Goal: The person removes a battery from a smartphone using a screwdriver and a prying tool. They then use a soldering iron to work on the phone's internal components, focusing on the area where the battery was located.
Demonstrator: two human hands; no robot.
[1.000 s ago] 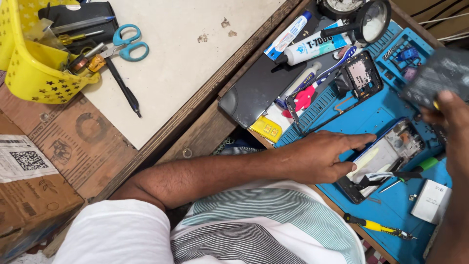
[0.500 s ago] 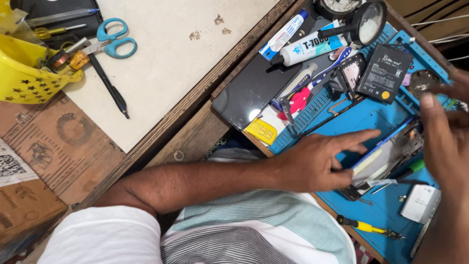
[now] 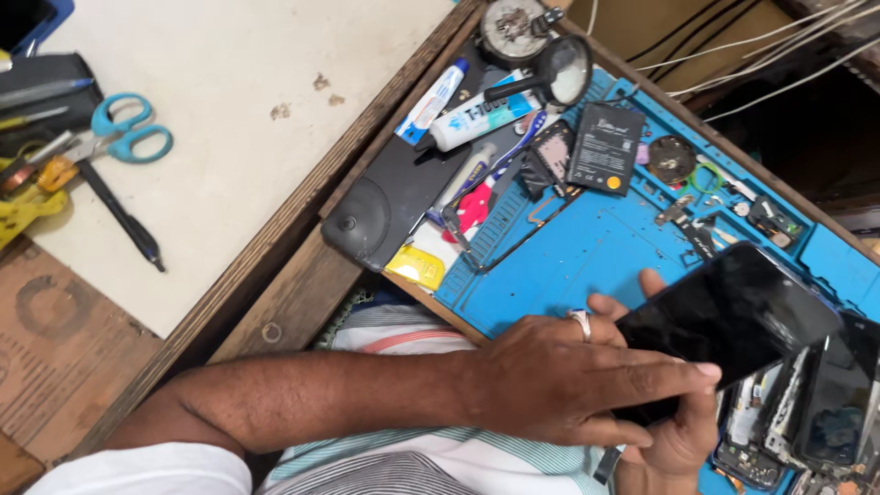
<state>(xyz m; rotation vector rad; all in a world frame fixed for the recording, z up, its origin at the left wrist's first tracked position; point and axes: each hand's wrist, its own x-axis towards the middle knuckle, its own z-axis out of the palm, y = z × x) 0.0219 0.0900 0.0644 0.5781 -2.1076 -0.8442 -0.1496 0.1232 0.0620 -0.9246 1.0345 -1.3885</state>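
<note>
My left hand (image 3: pixel 568 385), with a ring on one finger, reaches across my body and lays its fingers along the near edge of a black phone (image 3: pixel 733 316) with a dark screen. The phone is tilted above the blue repair mat (image 3: pixel 587 247). My right hand (image 3: pixel 678 445) grips the same phone from underneath at its lower end and is mostly hidden by the left hand. An opened phone body (image 3: pixel 825 403) with exposed parts lies on the mat just right of both hands.
On the mat's far side lie a black battery (image 3: pixel 605 147), a magnifier (image 3: pixel 559 73), two glue tubes (image 3: pixel 477 119) and small parts. A black flat device (image 3: pixel 394 202) rests on the wooden edge. Blue-handled scissors (image 3: pixel 128 137) and a pen (image 3: pixel 124 225) sit at left.
My right hand set the black battery down at the mat's far side. Both hands have left the opened phone and now hold a dark-screened phone above the mat.
</note>
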